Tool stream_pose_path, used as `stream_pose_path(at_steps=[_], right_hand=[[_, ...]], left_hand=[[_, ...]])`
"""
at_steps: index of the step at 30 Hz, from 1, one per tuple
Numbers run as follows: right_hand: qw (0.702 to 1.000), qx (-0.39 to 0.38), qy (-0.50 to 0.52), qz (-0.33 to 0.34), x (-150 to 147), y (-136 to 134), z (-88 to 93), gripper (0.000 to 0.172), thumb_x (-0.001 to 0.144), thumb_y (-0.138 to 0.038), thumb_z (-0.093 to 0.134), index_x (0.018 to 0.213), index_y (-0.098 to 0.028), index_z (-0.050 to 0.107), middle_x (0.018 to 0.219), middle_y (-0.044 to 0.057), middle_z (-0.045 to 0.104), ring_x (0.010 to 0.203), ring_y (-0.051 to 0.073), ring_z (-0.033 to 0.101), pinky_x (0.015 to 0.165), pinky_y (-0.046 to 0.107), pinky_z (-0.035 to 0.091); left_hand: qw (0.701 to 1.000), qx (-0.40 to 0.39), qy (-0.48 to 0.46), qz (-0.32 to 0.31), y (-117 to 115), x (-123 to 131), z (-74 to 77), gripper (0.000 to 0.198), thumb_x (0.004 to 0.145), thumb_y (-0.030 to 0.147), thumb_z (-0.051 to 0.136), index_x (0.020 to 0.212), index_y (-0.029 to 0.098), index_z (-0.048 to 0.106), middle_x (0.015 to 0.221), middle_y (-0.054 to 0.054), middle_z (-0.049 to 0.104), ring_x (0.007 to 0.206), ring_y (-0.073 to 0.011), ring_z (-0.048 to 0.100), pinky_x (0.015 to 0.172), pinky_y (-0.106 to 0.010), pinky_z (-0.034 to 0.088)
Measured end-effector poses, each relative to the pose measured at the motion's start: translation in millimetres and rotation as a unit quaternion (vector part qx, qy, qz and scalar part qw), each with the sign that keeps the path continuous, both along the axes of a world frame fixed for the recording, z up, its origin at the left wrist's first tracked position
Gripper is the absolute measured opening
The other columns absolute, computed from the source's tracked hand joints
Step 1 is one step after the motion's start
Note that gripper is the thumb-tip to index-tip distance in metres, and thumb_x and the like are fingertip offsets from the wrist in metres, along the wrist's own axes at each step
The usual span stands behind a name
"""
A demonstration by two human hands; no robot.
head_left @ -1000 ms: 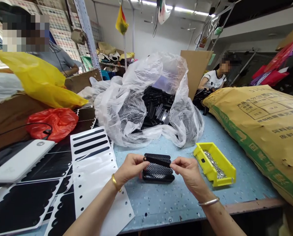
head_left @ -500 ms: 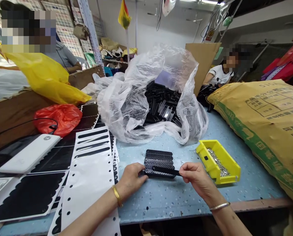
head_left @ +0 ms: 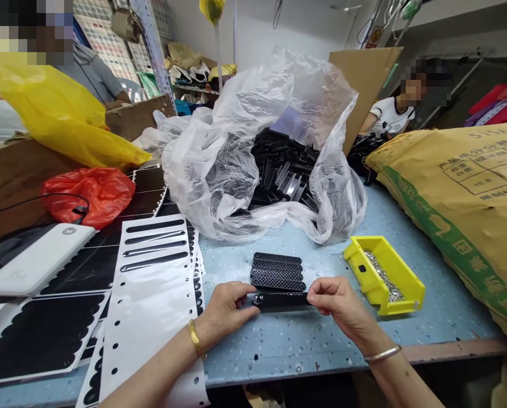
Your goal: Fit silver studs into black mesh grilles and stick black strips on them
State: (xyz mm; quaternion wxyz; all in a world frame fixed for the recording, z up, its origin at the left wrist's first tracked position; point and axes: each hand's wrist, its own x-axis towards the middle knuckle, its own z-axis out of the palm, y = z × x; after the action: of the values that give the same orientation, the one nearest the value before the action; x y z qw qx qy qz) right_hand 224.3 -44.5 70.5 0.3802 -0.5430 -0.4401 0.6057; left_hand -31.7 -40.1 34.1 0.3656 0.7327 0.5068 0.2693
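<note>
The left hand (head_left: 225, 309), a gold bangle (head_left: 195, 339) at its wrist, and the right hand (head_left: 340, 303), a silver bangle (head_left: 383, 354) at its wrist, both grasp a long, narrow black strip (head_left: 281, 301) with a round hole near its left end. Each hand pinches one end between thumb and fingers, lightly rather than clenched, and the strip sits low over a pale blue speckled worktable (head_left: 253, 354). Just beyond it lie three black perforated mesh strips (head_left: 277, 272), side by side and nearly parallel. An even pinch at both ends looks like the best way to keep the strip flat and square to that row, without bending it. To the right, a bright yellow plastic tray (head_left: 389, 258) holds small silvery metal pieces (head_left: 383, 275). Ahead, a crumpled clear plastic bag (head_left: 219, 170) gapes around a heap of black plastic parts (head_left: 282, 170). To the left lie long white backing sheets (head_left: 151, 300) with punched edge holes and black strips on them, while a tan woven sack (head_left: 457, 226) with a green stripe bulks along the right.
</note>
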Motion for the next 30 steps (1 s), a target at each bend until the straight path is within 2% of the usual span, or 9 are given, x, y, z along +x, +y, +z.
stream_pose_path(at_steps=[2,10,19,30], right_hand=[[1.0,-0.006,-0.004,0.005,-1.1,1.3,1.4,0.016,0.055,-0.025,0.076,0.051,-0.013,0.065,0.045,-0.003,0.048,0.044,0.007,0.035,0.042,0.021,0.024],[0.999,-0.037,-0.016,0.027,-4.5,8.7,3.4,0.016,0.053,-0.026,0.075,0.05,-0.014,0.065,0.044,-0.003,0.049,0.042,0.007,0.037,0.041,0.02,0.027],[0.997,-0.046,-0.032,0.047,-2.0,12.2,-4.2,0.014,0.055,-0.025,0.073,0.052,-0.014,0.065,0.044,-0.003,0.05,0.039,0.006,0.041,0.04,0.02,0.027],[0.995,-0.054,-0.069,0.043,-8.5,11.0,-0.5,0.013,0.053,-0.025,0.071,0.049,-0.014,0.065,0.045,-0.003,0.05,0.041,0.007,0.04,0.039,0.02,0.031]], left_hand=[[1.0,-0.014,-0.009,-0.002,-1.5,0.3,-1.5,0.023,0.07,0.024,0.066,0.091,0.019,0.075,0.063,-0.002,0.066,0.055,-0.0137,0.054,0.056,-0.026,0.042],[0.998,-0.049,-0.046,-0.008,-1.5,1.6,-1.4,0.017,0.072,0.022,0.062,0.084,0.018,0.073,0.056,0.001,0.062,0.051,-0.0114,0.053,0.052,-0.022,0.041],[0.996,-0.063,-0.067,-0.019,-0.6,1.5,-1.9,0.015,0.073,0.021,0.062,0.083,0.015,0.071,0.057,0.002,0.061,0.053,-0.0101,0.054,0.052,-0.021,0.043],[0.994,-0.06,-0.067,-0.059,2.1,-5.2,-0.6,0.015,0.075,0.021,0.064,0.087,0.015,0.071,0.064,0.0,0.066,0.057,-0.0106,0.059,0.056,-0.021,0.047]])
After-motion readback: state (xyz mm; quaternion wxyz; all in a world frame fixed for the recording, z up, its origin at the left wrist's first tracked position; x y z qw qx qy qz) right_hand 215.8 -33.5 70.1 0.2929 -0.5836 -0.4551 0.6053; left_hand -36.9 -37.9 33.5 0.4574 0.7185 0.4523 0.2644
